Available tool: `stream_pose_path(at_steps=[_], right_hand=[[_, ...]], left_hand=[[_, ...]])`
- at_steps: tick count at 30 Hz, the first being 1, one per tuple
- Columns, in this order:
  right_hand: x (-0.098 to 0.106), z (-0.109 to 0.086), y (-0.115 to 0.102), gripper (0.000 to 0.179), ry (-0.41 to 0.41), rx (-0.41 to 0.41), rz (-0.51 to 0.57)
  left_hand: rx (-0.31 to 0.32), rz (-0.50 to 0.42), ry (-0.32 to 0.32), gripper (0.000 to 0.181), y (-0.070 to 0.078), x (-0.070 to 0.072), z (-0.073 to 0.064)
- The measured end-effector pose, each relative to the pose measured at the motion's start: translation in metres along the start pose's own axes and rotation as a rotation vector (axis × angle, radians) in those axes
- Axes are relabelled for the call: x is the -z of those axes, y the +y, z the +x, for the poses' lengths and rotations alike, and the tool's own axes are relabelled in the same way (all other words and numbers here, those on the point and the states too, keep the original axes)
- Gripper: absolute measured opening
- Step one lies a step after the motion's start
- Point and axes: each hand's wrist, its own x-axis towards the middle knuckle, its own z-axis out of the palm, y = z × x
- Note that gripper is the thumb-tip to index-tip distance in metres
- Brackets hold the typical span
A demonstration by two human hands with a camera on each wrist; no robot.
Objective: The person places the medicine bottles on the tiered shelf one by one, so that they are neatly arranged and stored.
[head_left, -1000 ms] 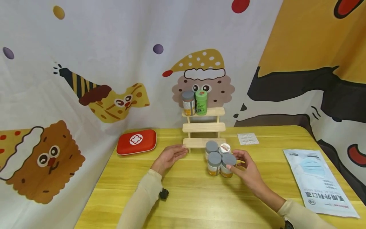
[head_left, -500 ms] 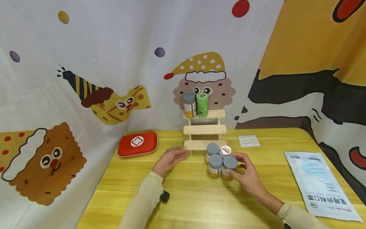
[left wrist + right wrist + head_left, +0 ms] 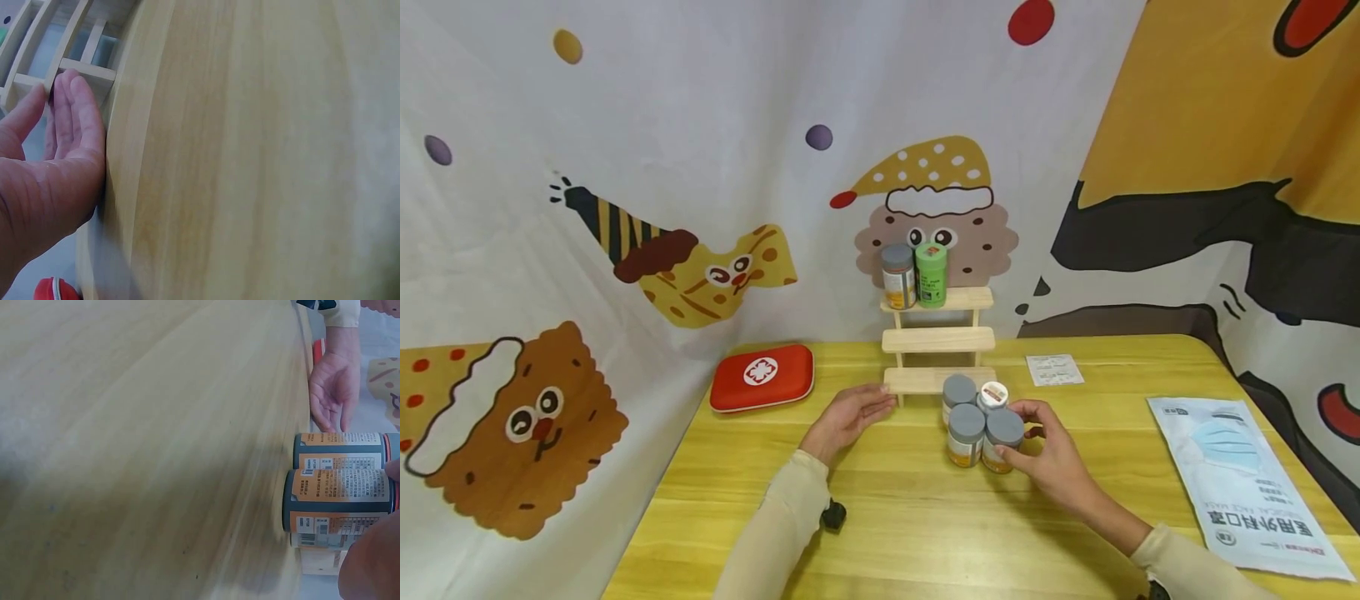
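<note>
A small three-tier wooden display rack [image 3: 938, 339] stands at the back of the table. My left hand [image 3: 844, 421] has its fingers extended, fingertips at the left end of the rack's lowest step; in the left wrist view the fingers [image 3: 78, 119] lie straight beside the wood. Before the rack, three grey-lidded bottles [image 3: 966, 427] and a white-lidded one [image 3: 993, 395] stand upright in a tight cluster. My right hand [image 3: 1054, 458] grips the front right grey-lidded bottle [image 3: 1004, 427], thumb in front, fingers behind. Orange and white labels show in the right wrist view.
On the rack's top step stand a grey-lidded bottle [image 3: 898, 279] and a green bottle [image 3: 931, 277]. A red first-aid case [image 3: 762, 377] lies at the back left, a white paper slip [image 3: 1055, 370] behind the right hand. A face mask packet [image 3: 1247, 487] lies at the right.
The whole view has shifted slightly downward since a second ago. Both hands, the rack and the bottles keep the same places relative to one another.
</note>
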Motion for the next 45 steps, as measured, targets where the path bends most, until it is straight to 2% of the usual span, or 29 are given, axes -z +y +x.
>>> stream_pose_path(at_steps=[11,20,31,36,45], right_hand=[[0.008,0.008,-0.009,0.051,0.003,-0.013,0.014],[0.022,0.017,-0.030,0.051,0.017,0.049,-0.007],[0.035,0.035,-0.062,0.053,-0.009,0.158,0.000],[0.039,0.043,-0.075,0.053,-0.004,0.167,-0.001],[0.039,0.059,-0.090,0.055,-0.006,0.184,0.057]], left_hand=[[0.000,0.010,0.006,0.036,0.004,-0.002,-0.003],[-0.011,0.021,-0.012,0.038,0.004,-0.004,0.000],[-0.003,0.014,-0.008,0.035,0.002,0.000,-0.002],[0.002,0.011,-0.017,0.036,0.003,0.000,-0.002],[0.004,0.020,-0.013,0.038,0.003,0.000,-0.002]])
